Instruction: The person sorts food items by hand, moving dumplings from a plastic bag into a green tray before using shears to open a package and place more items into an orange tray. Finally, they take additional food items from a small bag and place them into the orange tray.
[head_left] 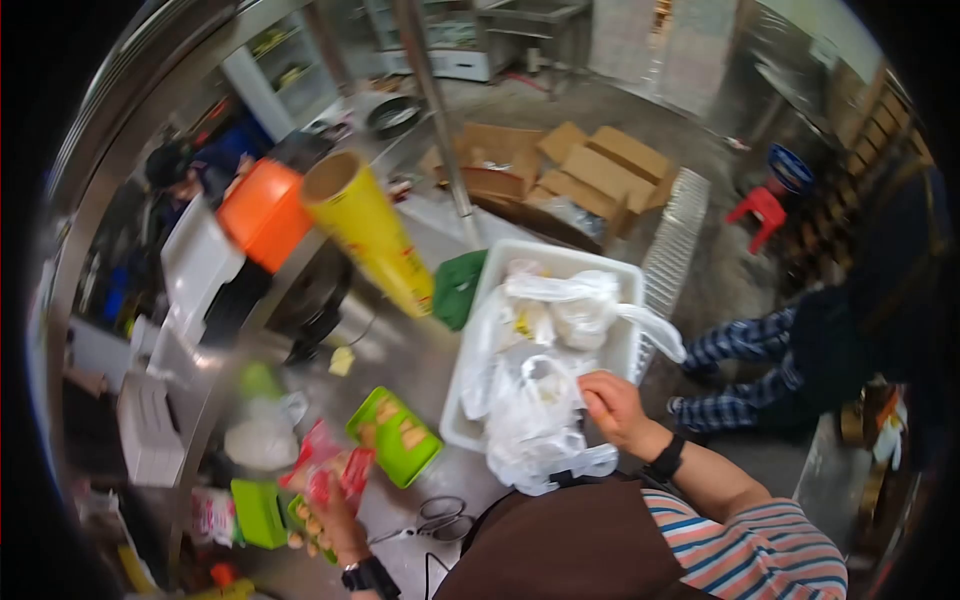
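Note:
My left hand (pixel 338 522) is closed round a red-and-clear plastic packet (pixel 330 465), low over the steel counter. Beside it stands a green tray (pixel 425 462) with pale tan pieces in it. A second green container (pixel 303 512) with similar pieces is partly hidden by that hand. My right hand (pixel 615 408) has its fingers pinched at the edge of a white plastic bag (pixel 545 400). That bag lies among several others heaped in a white plastic bin (pixel 463 425). Between my left hand and my apron lies a pair of scissors (pixel 440 520).
A tall yellow roll (pixel 375 240) stands on the counter (pixel 400 345), near a green cloth (pixel 460 288). Open cardboard boxes (pixel 600 170) are behind the bin. To the right stands a person in plaid trousers (pixel 740 345); another person (pixel 195 170) is at the far left. A metal pole (pixel 432 110) rises behind the counter.

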